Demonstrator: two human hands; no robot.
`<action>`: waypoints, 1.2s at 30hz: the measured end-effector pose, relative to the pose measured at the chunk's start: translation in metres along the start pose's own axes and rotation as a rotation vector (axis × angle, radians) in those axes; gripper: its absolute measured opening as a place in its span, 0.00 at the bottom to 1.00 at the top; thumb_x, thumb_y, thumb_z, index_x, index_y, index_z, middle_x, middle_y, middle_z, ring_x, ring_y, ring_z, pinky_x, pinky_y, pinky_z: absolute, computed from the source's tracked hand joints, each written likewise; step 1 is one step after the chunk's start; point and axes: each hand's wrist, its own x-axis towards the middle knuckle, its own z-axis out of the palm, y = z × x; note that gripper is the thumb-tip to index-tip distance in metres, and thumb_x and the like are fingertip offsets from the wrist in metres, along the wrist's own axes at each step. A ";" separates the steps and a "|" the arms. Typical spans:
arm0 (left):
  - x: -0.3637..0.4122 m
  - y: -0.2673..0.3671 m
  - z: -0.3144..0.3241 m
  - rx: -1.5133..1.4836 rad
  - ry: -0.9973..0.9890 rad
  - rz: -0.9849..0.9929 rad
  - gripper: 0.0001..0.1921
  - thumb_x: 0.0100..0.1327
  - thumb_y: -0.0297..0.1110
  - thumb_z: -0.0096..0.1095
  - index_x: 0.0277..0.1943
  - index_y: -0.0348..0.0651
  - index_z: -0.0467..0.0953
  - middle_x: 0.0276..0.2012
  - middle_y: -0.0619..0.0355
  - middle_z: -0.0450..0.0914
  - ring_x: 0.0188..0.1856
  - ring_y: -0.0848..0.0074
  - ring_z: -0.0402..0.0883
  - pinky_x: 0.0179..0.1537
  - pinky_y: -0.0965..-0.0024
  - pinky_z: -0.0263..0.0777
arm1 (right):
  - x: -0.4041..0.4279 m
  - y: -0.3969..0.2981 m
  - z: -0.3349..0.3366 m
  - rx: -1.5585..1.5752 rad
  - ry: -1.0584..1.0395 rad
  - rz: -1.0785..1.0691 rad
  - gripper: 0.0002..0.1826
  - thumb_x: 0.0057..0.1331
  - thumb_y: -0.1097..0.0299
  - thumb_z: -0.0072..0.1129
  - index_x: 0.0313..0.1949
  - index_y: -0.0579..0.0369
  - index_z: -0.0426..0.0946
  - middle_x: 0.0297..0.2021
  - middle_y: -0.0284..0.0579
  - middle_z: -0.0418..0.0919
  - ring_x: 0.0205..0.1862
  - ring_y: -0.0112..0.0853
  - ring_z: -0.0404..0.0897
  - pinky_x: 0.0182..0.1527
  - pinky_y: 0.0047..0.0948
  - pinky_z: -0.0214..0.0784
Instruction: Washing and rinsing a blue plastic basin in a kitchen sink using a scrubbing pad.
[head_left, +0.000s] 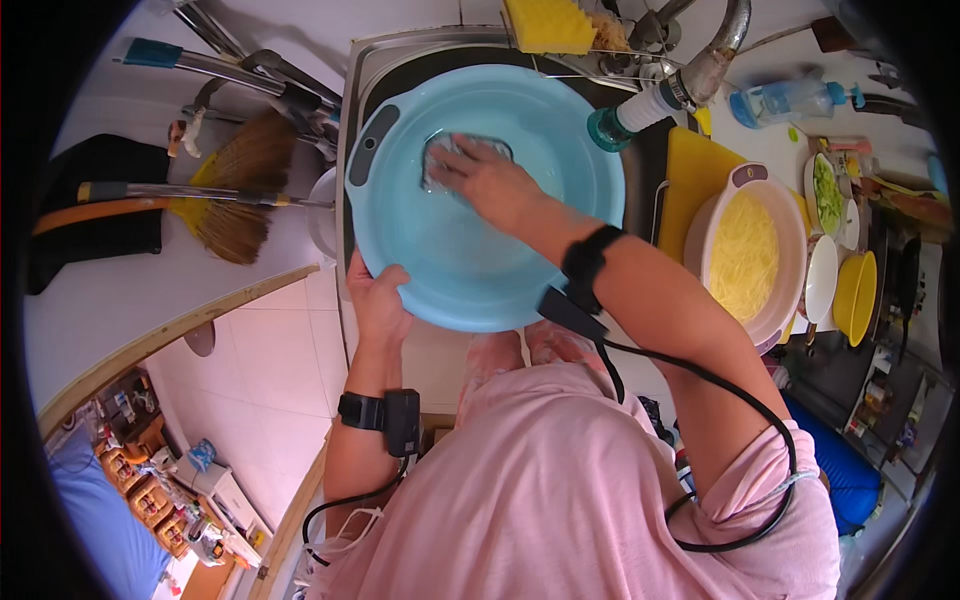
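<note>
A large light-blue plastic basin (480, 289) with grey grips rests over the stainless steel sink (364, 56). My left hand (379, 304) grips its rim at the near left, thumb on top and fingers on the outside. Inside the basin, my right hand (480, 176) presses down with spread fingers on a thin, greyish, dark-edged scrubbing cloth (435, 142). Motion blurs that hand, and it covers much of the cloth. Wet reflections show on the basin's inner surface. Both wrists wear black straps with cables.
A corrugated faucet hose (645, 109) hangs over the basin's right rim. Yellow sponges (551, 26) sit in a wire rack behind. At right, a pink basin of pale yellow shreds (742, 259) stands near a yellow cutting board (694, 172) and bowls. Brooms (247, 187) lie left.
</note>
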 end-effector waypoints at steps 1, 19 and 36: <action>0.001 -0.001 0.001 -0.016 -0.024 -0.003 0.27 0.37 0.11 0.42 0.47 0.33 0.67 0.37 0.56 0.75 0.37 0.74 0.75 0.39 0.75 0.69 | 0.011 0.002 -0.003 0.005 0.076 0.017 0.21 0.53 0.73 0.45 0.49 0.45 0.69 0.58 0.34 0.59 0.62 0.36 0.54 0.61 0.36 0.51; -0.005 0.004 0.004 0.213 0.059 0.132 0.24 0.41 0.12 0.41 0.45 0.33 0.67 0.37 0.57 0.73 0.38 0.76 0.72 0.41 0.76 0.66 | -0.065 0.023 -0.013 0.388 -0.305 0.275 0.20 0.52 0.78 0.45 0.44 0.48 0.75 0.50 0.39 0.70 0.54 0.37 0.66 0.54 0.33 0.59; -0.024 0.004 0.022 0.225 0.088 0.241 0.23 0.43 0.12 0.40 0.45 0.31 0.68 0.38 0.58 0.72 0.38 0.80 0.70 0.43 0.81 0.61 | -0.073 0.005 0.033 -0.139 -0.172 0.158 0.10 0.56 0.66 0.47 0.32 0.50 0.78 0.36 0.41 0.76 0.48 0.37 0.70 0.55 0.42 0.55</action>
